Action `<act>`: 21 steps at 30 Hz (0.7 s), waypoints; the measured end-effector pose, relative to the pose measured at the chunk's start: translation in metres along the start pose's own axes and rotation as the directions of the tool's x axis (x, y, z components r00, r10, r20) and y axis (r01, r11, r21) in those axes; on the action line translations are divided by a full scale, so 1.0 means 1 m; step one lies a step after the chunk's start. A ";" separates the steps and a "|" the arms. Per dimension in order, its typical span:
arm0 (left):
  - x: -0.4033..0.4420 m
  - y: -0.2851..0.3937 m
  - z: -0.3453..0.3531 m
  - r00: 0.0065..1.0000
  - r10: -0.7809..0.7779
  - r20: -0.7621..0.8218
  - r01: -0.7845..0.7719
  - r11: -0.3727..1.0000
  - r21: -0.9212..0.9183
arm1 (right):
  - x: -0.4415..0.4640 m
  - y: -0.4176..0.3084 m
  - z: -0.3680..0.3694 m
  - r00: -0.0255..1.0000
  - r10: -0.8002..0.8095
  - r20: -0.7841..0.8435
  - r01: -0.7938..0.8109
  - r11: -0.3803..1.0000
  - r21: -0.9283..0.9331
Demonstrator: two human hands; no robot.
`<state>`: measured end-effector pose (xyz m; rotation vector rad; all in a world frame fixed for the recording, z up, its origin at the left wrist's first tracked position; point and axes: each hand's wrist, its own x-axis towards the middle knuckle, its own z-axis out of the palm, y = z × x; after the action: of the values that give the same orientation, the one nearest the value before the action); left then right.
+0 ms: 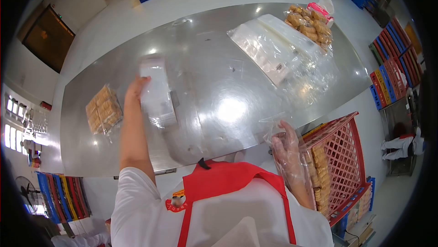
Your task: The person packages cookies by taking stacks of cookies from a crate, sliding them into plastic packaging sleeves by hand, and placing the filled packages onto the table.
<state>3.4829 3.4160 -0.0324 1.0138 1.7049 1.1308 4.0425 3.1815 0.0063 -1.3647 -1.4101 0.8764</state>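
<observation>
Head view: hands apart; left hand [138,86] at bag stack [157,94], right hand [286,141] near crate [335,167].

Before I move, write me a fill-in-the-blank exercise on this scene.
1. The left hand, touching clear bags, reaches over the metal ____.
2. The right hand is covered in clear ____.
3. The basket is nearer the ____ hand.
4. The apron is coloured ____.

Missing words: table; plastic; right; red.

a white short-sleeved shirt [136,208] with a round, red-lettered badge [176,202], under a red apron [228,181] with thin straps.
</observation>
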 end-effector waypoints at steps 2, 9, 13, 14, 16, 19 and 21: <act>-0.011 0.046 0.002 0.995 0.083 0.060 -0.079 0.995 -0.062 | -0.001 -0.004 0.000 1.000 0.021 -0.002 -0.021 0.999 0.035; -0.045 0.188 0.077 0.883 0.287 0.372 -0.244 0.956 -0.160 | -0.007 0.000 -0.008 0.999 0.001 -0.052 0.001 0.999 0.038; 0.008 0.171 0.123 0.828 0.228 0.513 -0.253 0.967 -0.021 | -0.019 0.024 -0.019 0.998 0.008 -0.060 -0.010 0.999 -0.043; 0.012 0.164 0.137 0.815 0.179 0.552 -0.243 0.969 0.045 | -0.021 0.027 -0.023 0.998 0.017 -0.065 -0.019 0.999 -0.033; 0.048 0.119 0.165 0.809 0.108 0.577 -0.329 0.897 0.293 | -0.026 0.023 -0.027 0.995 0.053 -0.079 -0.050 0.998 0.041; 0.066 0.088 0.197 0.831 -0.089 0.550 -0.465 0.434 0.772 | -0.035 0.005 -0.028 0.988 0.104 -0.119 -0.097 0.993 0.063; 0.036 0.099 0.209 0.887 0.049 0.460 -0.462 0.151 0.874 | -0.032 -0.011 -0.031 0.992 0.099 -0.081 -0.104 0.993 -0.059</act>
<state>3.6824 3.5337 0.0024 2.2366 1.9287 -0.2602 4.0661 3.1453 0.0214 -1.5134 -1.3279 0.8411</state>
